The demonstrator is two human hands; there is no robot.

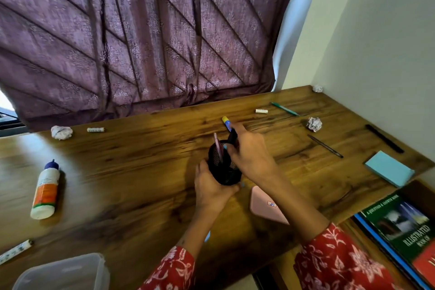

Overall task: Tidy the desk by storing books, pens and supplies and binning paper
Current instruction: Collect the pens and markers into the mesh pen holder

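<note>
My left hand (213,187) grips a black mesh pen holder (223,167) at the middle of the wooden desk (141,183). A pink pen (218,147) stands in the holder. My right hand (250,153) holds a black pen (232,136) over the holder's rim, its lower end at the opening. A blue and yellow marker (226,122) lies just behind my right hand. Crumpled paper balls lie at the left (61,132), at the right (314,124) and in the far corner (317,88).
A glue bottle (46,192) lies at the left, a clear plastic box (63,273) at the near left. Loose pens (284,109) (326,146) (383,138), blue sticky notes (389,170) and a pink phone (266,206) lie to the right. Books (404,228) sit on a lower shelf.
</note>
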